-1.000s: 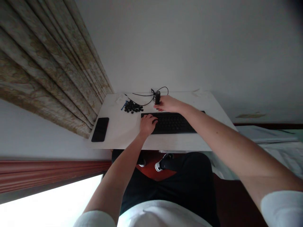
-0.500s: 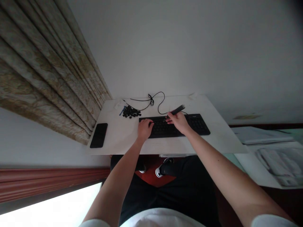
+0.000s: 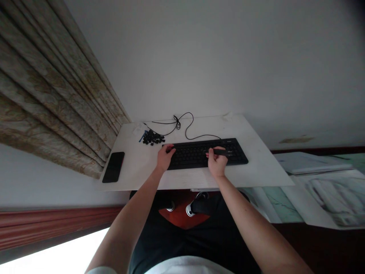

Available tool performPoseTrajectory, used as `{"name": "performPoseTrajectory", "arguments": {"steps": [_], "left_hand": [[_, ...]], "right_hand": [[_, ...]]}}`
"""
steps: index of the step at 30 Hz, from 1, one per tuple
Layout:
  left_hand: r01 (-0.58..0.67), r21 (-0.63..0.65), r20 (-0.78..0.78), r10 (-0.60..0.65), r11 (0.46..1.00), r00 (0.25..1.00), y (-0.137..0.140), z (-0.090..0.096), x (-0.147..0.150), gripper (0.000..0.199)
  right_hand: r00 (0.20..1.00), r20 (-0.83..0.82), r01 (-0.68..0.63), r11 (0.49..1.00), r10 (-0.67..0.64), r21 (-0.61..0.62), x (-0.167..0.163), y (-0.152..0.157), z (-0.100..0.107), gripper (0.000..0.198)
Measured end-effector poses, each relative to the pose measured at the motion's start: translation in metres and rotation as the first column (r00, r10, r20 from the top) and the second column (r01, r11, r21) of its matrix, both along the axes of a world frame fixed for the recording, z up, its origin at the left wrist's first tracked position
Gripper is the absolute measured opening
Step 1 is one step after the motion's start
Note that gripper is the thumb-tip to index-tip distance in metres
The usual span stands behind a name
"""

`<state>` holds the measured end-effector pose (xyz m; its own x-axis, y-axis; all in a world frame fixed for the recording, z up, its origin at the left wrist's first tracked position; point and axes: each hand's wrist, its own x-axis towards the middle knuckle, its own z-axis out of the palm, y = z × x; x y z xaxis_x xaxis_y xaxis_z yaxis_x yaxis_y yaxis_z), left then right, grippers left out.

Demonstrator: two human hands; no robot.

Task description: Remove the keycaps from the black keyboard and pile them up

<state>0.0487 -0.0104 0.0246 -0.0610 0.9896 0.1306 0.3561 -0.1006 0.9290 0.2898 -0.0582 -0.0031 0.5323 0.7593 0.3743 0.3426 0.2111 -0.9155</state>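
A black keyboard (image 3: pixel 188 156) lies on the white table (image 3: pixel 185 182), and some keys on its left part look dark and hard to make out. My left hand (image 3: pixel 164 156) is at the keyboard's left end, thumb and fingers curled around its upper corner. Over the right half, my right hand (image 3: pixel 217 161) is closed around a slim black brush-like tool (image 3: pixel 222 152), which points to the right. Its working end is too small to tell clearly. A heap of loose black keycaps (image 3: pixel 153 137) lies beyond my left hand, beside a small blue tool (image 3: pixel 141 136).
The keyboard's black cable (image 3: pixel 189 114) loops across the back of the table, with a tied bundle. A black phone (image 3: pixel 113 167) lies at the left edge. The curtain (image 3: pixel 71 95) hangs at the left, and papers (image 3: pixel 319 163) lie low at the right.
My right hand has turned and come nearer me; the tool now lies flatter, pointing right instead of up and right. My left hand has shifted slightly left on the keyboard. The view has moved a little.
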Motion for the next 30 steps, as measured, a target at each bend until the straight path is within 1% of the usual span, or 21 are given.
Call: {"name": "performPoseTrajectory", "arguments": {"steps": [2, 3, 4, 7, 10, 14, 17, 21, 24, 27, 30], "left_hand": [[-0.015, -0.023, 0.080, 0.017, 1.000, 0.997, 0.011, 0.004, -0.011, 0.024], [-0.030, -0.027, 0.075, 0.032, 0.999, 0.997, 0.017, 0.006, -0.019, 0.026], [-0.055, -0.019, 0.035, 0.055, 0.998, 0.998, 0.024, 0.009, -0.027, 0.026], [-0.071, 0.005, -0.189, 0.071, 0.997, 0.979, 0.042, 0.016, -0.054, 0.023], [-0.081, -0.023, -0.384, 0.066, 0.996, 0.921, 0.054, 0.021, -0.073, 0.023], [-0.104, -0.050, -0.555, 0.059, 0.993, 0.830, 0.062, 0.024, -0.082, 0.024], [-0.104, -0.050, -0.622, 0.050, 0.993, 0.781, 0.064, 0.026, -0.080, 0.023], [-0.073, -0.001, -0.649, 0.055, 0.997, 0.759, 0.060, 0.026, -0.076, 0.022], [-0.031, 0.031, -0.692, 0.044, 0.999, 0.720, 0.050, 0.022, -0.076, 0.022], [-0.003, 0.033, -0.738, 0.026, 0.999, 0.674, 0.040, 0.015, -0.080, 0.020], [-0.005, 0.032, -0.751, 0.027, 0.999, 0.660, 0.036, 0.009, -0.084, 0.017]], "right_hand": [[1.000, 0.019, 0.010, 1.000, -0.010, -0.002, 0.001, 0.001, 0.000, 0.037], [0.999, 0.033, 0.009, 1.000, -0.009, -0.005, 0.001, 0.001, 0.001, 0.037], [0.999, 0.050, 0.008, 1.000, -0.008, -0.010, 0.001, 0.001, 0.001, 0.037], [0.992, 0.125, 0.023, 0.999, -0.019, -0.032, 0.002, 0.000, 0.002, 0.037], [0.982, 0.186, 0.040, 0.998, -0.030, -0.052, 0.002, -0.001, 0.004, 0.039], [0.973, 0.230, 0.051, 0.996, -0.032, -0.077, 0.002, -0.001, 0.005, 0.041], [0.965, 0.258, 0.073, 0.994, -0.051, -0.078, 0.002, -0.002, 0.007, 0.041], [0.969, 0.242, 0.076, 0.994, -0.054, -0.083, 0.001, -0.002, 0.009, 0.040], [0.965, 0.254, 0.077, 0.995, -0.057, -0.068, 0.001, -0.003, 0.011, 0.039], [0.953, 0.297, 0.081, 0.996, -0.064, -0.047, 0.001, -0.003, 0.013, 0.037], [0.951, 0.304, 0.076, 0.996, -0.060, -0.040, 0.001, -0.003, 0.014, 0.036]]}}
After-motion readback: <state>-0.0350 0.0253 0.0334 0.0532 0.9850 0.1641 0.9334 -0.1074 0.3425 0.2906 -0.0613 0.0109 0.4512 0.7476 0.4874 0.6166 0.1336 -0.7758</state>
